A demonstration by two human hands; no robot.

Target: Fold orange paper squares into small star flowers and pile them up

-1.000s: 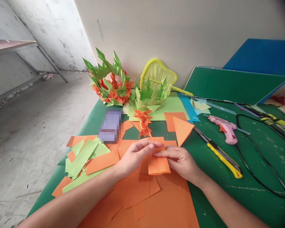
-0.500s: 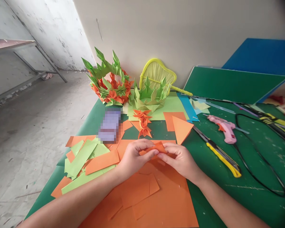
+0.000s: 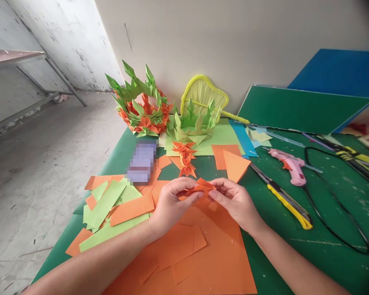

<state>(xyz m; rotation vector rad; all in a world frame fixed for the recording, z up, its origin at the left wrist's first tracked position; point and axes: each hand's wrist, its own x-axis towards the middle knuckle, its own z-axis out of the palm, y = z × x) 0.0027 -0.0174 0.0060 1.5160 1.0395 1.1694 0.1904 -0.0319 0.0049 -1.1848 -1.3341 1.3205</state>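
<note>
Both hands pinch one small folded piece of orange paper (image 3: 205, 187) above the large orange sheet (image 3: 221, 254). My left hand (image 3: 176, 203) grips its left side, thumb in front and fingers behind. At its right side, my right hand (image 3: 233, 200) holds it between thumb and fingertips. Part of the folded paper is hidden by the fingers. Just beyond the hands lie several orange folded-paper flowers (image 3: 187, 157) in a short row. Loose orange pieces rest on the large sheet under my wrists.
Green and orange paper scraps (image 3: 110, 200) lie left, below a blurred phone-like object (image 3: 143, 162). Behind stand an orange-green paper crown (image 3: 144, 106) and a green paper crown (image 3: 193, 127). A yellow utility knife (image 3: 287, 205) and pink glue gun (image 3: 290, 166) with a looped cord lie right.
The folded orange paper has turned slightly, and a pointed flap now stands up more. My right thumb has shifted up and right, a little apart from the left thumb.
</note>
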